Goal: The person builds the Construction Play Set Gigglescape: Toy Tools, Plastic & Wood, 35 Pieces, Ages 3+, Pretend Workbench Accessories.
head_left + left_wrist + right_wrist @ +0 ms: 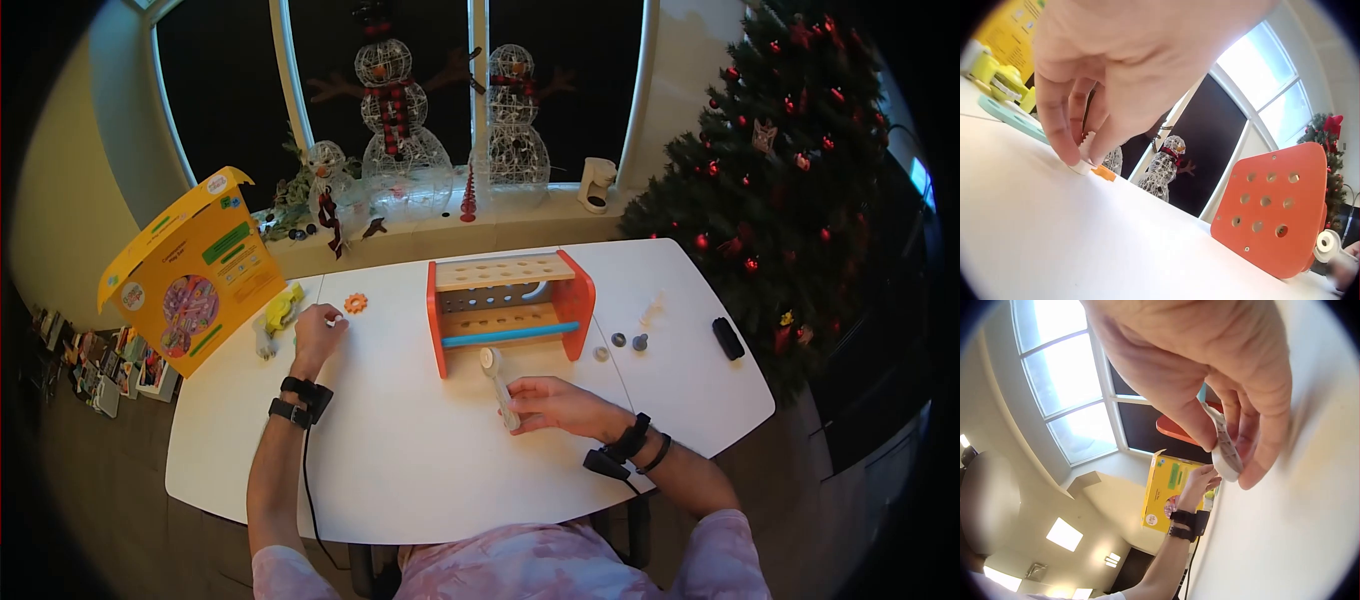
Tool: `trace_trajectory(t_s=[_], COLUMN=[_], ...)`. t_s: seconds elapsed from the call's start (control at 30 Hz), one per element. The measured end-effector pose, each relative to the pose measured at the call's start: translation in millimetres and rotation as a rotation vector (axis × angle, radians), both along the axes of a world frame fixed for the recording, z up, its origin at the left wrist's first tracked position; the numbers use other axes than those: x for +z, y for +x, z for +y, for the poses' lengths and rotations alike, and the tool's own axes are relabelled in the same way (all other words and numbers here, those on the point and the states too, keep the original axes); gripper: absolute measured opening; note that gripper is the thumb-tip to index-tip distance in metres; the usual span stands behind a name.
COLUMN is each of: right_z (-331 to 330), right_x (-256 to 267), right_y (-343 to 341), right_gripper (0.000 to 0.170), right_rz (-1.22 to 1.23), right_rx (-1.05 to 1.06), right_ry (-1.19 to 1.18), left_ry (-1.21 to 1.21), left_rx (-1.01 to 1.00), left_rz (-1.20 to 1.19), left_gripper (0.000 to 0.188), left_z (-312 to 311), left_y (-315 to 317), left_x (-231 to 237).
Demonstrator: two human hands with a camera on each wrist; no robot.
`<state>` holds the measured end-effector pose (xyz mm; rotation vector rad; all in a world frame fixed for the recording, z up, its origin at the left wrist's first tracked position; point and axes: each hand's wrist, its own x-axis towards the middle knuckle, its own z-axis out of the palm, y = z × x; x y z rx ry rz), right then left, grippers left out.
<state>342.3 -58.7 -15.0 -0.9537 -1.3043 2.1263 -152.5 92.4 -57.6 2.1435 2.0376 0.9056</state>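
Note:
On the left part of the table my left hand (318, 335) pinches a small white ridged toy piece (1087, 147) between thumb and fingertips, right at the tabletop. Just beyond it lies an orange toy gear (356, 303). Yellow-green toy pieces (283, 308) lie to that hand's left. My right hand (560, 405) holds a pale toy wrench (490, 362) by its handle, thumb on one side and fingers on the other. The wrench's round head points at the toy toolbox (436, 330), which has red-orange ends, holed wooden shelves and a blue bar.
A yellow cardboard box (200, 270) stands at the table's back left. Small grey toy bolts (640, 342) and a black case (728, 339) lie on the right. Behind are wire snowmen (405, 160) on the sill and a decorated tree (770, 180).

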Motion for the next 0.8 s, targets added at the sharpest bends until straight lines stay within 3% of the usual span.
trace_trajectory(t_s=[0.07,0.13,0.17,0.27,0.6,0.8], right_z=[12.2,21.5,26.3,37.3,50.8,63.1], right_x=[-2.1,-8.0,-10.7,-8.4,-10.0,-17.9], right_y=[-4.0,-9.6,-13.2,-27.5,-65.9,-76.6], right_gripper=[0.032,0.032,0.031,0.033,0.062,0.054], right_rz=[0.018,0.035,0.060,0.065,0.017,0.018], right_rx=[0.002,0.009,0.014,0.017,-0.128,-0.155], right_ry=[0.015,0.030,0.030,0.029,0.045,0.080], left_ry=[0.098,0.041,0.041,-0.146,-0.184,-0.100], left_rx=[-0.043,-0.091,-0.094,-0.300,-0.367,-0.411], left_rz=[0.027,-0.191,-0.189,-0.441,-0.347,-0.203], left_gripper=[0.033,0.027,0.027,0.019,0.028,0.031], left_z=[-5.6,-17.6,-21.1,-23.3,-6.0,3.4], left_y=[11.8,37.0,46.3,69.5,133.7,148.8], left_x=[12.4,31.3,38.4,52.4,33.9,26.8])
